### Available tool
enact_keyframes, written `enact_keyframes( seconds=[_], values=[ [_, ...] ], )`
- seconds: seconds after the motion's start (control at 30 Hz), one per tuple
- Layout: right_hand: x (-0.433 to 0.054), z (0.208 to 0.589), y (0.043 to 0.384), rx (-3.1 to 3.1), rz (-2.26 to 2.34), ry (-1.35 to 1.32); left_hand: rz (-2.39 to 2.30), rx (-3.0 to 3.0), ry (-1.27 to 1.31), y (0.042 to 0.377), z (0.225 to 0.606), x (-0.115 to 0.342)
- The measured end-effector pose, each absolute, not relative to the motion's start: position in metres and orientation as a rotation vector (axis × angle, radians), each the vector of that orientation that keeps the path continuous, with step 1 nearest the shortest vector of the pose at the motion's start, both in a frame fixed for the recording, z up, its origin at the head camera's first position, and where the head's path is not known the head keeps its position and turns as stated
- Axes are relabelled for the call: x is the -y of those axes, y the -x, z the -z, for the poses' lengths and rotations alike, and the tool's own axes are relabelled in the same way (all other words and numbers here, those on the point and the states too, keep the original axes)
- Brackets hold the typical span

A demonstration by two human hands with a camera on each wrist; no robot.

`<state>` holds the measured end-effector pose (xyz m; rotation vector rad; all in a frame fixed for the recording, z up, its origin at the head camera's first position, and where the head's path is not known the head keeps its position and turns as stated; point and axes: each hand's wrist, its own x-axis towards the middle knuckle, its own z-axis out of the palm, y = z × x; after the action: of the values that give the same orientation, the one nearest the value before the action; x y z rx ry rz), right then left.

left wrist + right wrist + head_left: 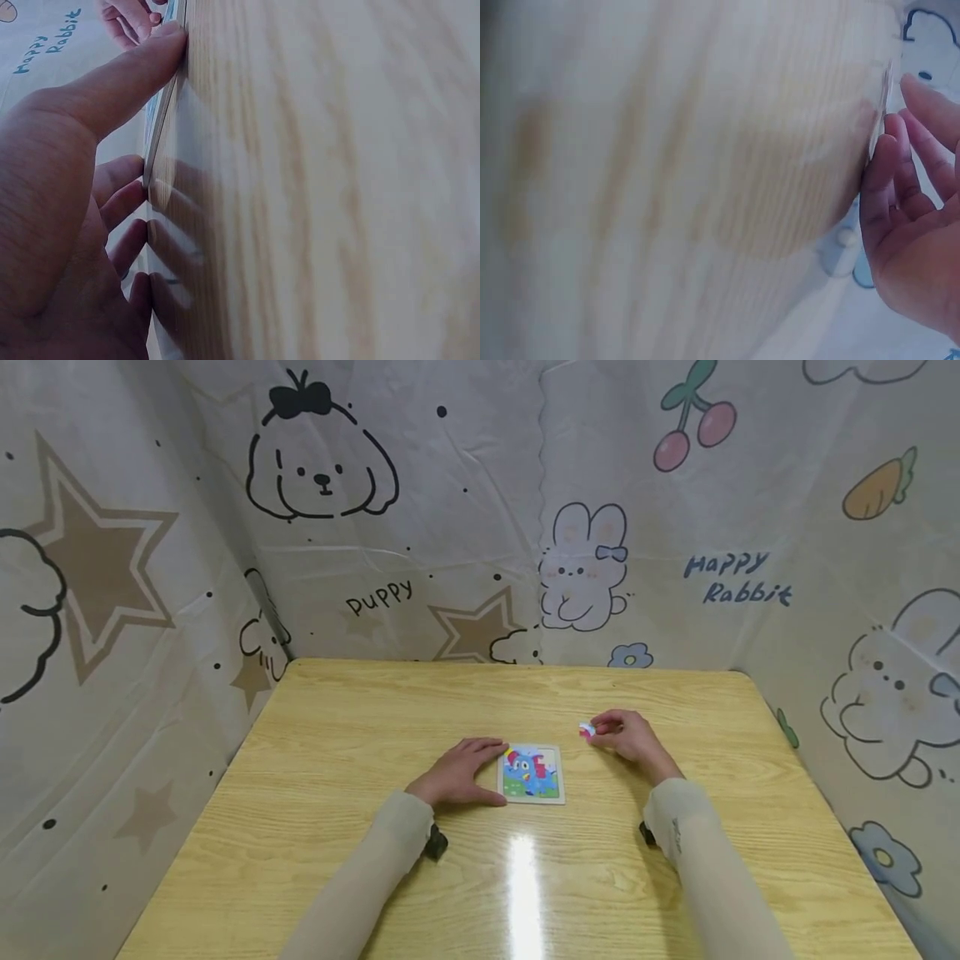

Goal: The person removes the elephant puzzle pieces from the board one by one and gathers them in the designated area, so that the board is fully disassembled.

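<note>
A small square jigsaw puzzle (531, 777) lies on the table, showing a blue cartoon animal inside a pale wooden frame. Its upper right part shows a bare, pale patch. Spread along its left side, my left hand (461, 774) has the thumb at the lower left corner and the forefinger at the upper left one. In the left wrist view, the other fingertips (139, 289) touch the table. Right of the puzzle and farther back, my right hand (632, 739) pinches a small pink, white and blue puzzle piece (586, 731) just above the tabletop.
The light wood table (337, 718) stretches to a cloth curtain (450, 485) printed with cartoon animals, standing behind and at both sides. A bright light reflection (523, 893) lies on the wood between the forearms. Dark bands show at both wrists.
</note>
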<state>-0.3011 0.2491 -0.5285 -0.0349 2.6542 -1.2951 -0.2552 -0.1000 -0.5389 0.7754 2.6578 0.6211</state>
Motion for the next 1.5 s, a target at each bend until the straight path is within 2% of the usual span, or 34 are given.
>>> enact_keyframes(
  seconds=[0.8,1.5],
  values=[
    [-0.207,0.526,0.258,-2.467,1.312,0.195,-0.619,-2.659,-0.783,0.257,0.542,0.101],
    [-0.189,0.529,0.257,-2.540,1.151,0.249,-0.629,-2.654,-0.758,0.255,0.539,0.098]
  ],
)
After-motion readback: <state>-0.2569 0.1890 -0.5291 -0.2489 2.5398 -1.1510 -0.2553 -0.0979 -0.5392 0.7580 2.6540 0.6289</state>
